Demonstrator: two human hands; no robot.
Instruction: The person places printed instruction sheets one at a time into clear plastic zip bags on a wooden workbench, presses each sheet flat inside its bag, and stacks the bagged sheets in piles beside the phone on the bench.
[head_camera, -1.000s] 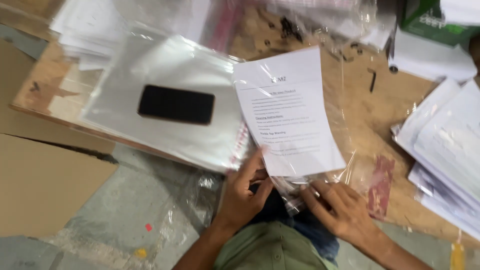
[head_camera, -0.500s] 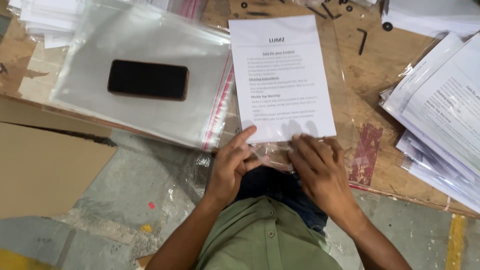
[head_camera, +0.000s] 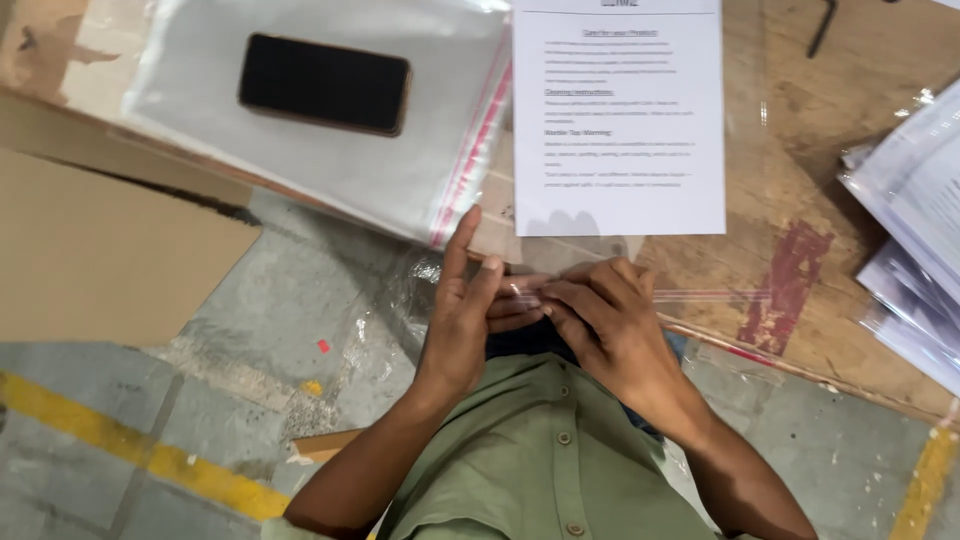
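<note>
Both hands pinch the bag's zip edge, just below the sheet.
Left hand (head_camera: 468, 318) and right hand (head_camera: 600, 322) press fingertips together on the clear bag (head_camera: 700, 296); uneven pressing could leave the seal gapped or crease the sheet (head_camera: 618, 120) inside.

A worn wooden board (head_camera: 800, 160) lies on the concrete floor (head_camera: 280, 300). On the board rest clear zip bags (head_camera: 400, 180), a printed sheet (head_camera: 620, 150) and stacked bagged papers (head_camera: 915, 230). A black phone (head_camera: 324, 84) sits on the bags; flat cardboard (head_camera: 90, 250) lies alongside.
</note>
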